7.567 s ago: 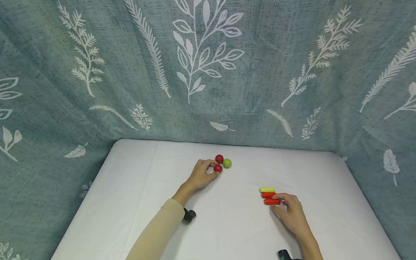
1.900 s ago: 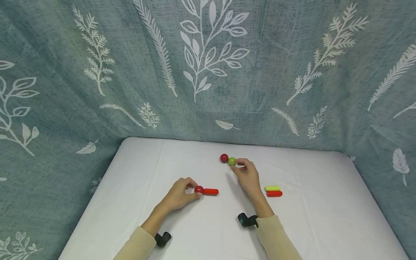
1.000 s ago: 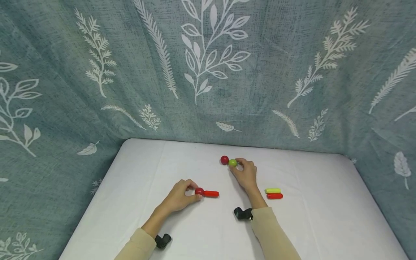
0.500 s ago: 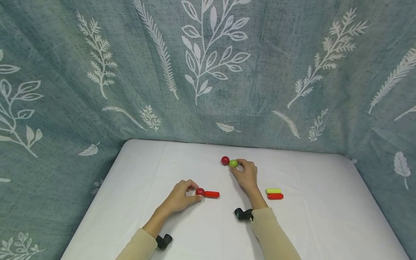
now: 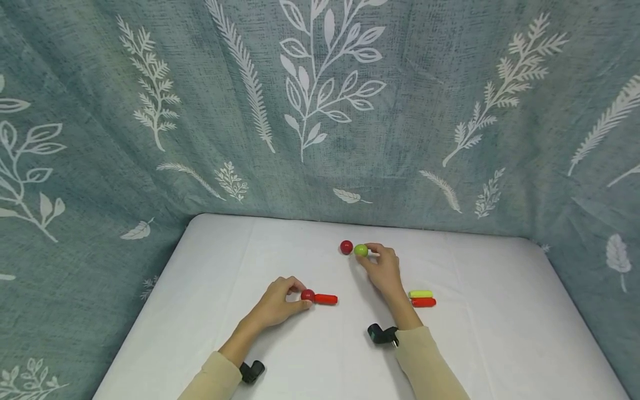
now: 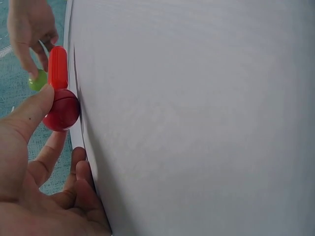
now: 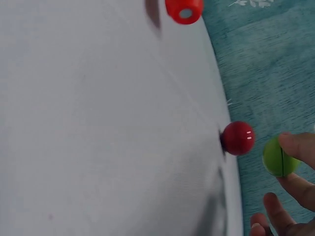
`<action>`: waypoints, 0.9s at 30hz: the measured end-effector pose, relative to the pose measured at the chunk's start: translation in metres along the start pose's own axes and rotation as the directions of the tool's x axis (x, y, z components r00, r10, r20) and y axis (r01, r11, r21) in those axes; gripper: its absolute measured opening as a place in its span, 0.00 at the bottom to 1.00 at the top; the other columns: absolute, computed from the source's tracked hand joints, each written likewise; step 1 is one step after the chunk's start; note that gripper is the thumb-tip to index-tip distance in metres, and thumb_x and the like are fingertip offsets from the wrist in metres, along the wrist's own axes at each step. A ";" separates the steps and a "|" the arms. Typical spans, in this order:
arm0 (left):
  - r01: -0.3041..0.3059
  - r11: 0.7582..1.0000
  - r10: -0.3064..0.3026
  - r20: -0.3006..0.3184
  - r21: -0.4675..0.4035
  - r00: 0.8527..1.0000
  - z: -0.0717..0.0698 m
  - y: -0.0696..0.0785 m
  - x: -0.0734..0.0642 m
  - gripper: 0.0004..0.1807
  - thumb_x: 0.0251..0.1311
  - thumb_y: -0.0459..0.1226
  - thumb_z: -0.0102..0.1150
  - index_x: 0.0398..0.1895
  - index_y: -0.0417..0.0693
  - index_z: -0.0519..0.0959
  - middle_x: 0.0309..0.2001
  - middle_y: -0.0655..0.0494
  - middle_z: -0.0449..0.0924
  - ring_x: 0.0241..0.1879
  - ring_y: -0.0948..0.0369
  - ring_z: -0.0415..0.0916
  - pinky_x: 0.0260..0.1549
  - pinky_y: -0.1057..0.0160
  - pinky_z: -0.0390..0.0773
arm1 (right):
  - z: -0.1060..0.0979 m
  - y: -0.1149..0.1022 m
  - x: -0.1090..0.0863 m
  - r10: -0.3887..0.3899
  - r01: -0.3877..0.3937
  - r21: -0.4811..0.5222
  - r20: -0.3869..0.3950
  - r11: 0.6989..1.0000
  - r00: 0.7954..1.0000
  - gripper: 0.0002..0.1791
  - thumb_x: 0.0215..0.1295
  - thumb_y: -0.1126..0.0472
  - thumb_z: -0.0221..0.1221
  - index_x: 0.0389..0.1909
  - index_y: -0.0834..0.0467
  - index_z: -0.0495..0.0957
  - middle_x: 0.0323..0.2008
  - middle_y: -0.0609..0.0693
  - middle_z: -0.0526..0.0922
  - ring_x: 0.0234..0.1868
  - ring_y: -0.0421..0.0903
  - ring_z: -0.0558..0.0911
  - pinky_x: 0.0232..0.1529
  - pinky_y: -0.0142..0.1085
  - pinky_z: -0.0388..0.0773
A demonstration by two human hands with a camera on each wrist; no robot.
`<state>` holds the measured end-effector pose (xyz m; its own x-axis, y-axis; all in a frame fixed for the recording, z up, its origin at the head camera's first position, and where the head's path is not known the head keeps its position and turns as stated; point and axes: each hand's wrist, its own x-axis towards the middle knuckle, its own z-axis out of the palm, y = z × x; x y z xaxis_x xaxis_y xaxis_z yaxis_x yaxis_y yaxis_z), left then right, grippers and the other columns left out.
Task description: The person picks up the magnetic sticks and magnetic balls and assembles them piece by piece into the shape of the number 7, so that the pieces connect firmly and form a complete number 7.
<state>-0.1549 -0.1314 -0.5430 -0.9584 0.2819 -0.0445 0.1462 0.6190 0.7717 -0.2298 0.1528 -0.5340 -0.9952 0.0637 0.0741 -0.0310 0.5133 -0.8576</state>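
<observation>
Left of the table's middle, my left hand (image 5: 277,303) pinches a glossy red ball (image 5: 308,296) between thumb and fingers. A short red handle-like stick (image 5: 326,299) points right from that ball; they meet end to end in the left wrist view, with a seam across the ball (image 6: 62,110). Farther back, my right hand (image 5: 384,269) pinches a green ball (image 5: 361,250) with thumb and fingertips. Just left of it lies a second red ball (image 5: 346,247), a small gap between them. The green ball's dark seam shows in the right wrist view.
To the right of my right forearm, a yellow stick (image 5: 420,294) and another red stick (image 5: 424,303) lie side by side on the white table (image 5: 500,333). A leaf-patterned teal curtain (image 5: 400,139) hangs behind the table's back edge. Black wrist cameras (image 5: 382,334) stick out from both wrists.
Since the earliest frame, the left hand has brought a red ball forward to a red stick left of centre. The right hand went from the sticks to the green ball, now slightly right of the other red ball.
</observation>
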 end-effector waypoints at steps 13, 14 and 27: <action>0.025 1.000 -0.025 -0.003 0.003 1.000 0.001 0.002 -0.001 0.18 0.57 0.51 0.72 0.45 0.56 0.80 0.46 0.57 0.74 0.48 0.57 0.70 0.47 0.52 0.74 | -0.024 -0.020 -0.048 0.008 -0.010 0.022 0.097 1.000 0.995 0.22 0.63 0.54 0.68 0.57 0.54 0.80 0.55 0.57 0.75 0.55 0.56 0.72 0.53 0.51 0.69; 0.030 1.000 -0.030 -0.003 0.002 1.000 0.001 0.002 0.000 0.18 0.57 0.51 0.72 0.45 0.56 0.80 0.46 0.57 0.74 0.48 0.57 0.70 0.47 0.52 0.73 | -0.023 -0.019 -0.052 0.007 -0.008 0.017 0.104 1.000 0.995 0.22 0.63 0.54 0.69 0.57 0.53 0.80 0.55 0.56 0.76 0.55 0.56 0.72 0.53 0.51 0.69; 0.018 1.000 -0.018 0.000 -0.004 1.000 0.000 0.001 0.000 0.19 0.58 0.51 0.71 0.46 0.54 0.80 0.46 0.55 0.75 0.49 0.56 0.70 0.48 0.52 0.73 | -0.010 0.004 -0.077 -0.039 0.040 -0.001 0.180 0.999 0.983 0.19 0.58 0.60 0.72 0.51 0.51 0.83 0.49 0.50 0.80 0.51 0.52 0.76 0.54 0.49 0.70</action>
<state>-0.1546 -0.1303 -0.5421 -0.9609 0.2707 -0.0590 0.1274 0.6209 0.7735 -0.1528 0.1586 -0.5384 -0.9937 -0.1116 0.0144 -0.0704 0.5161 -0.8536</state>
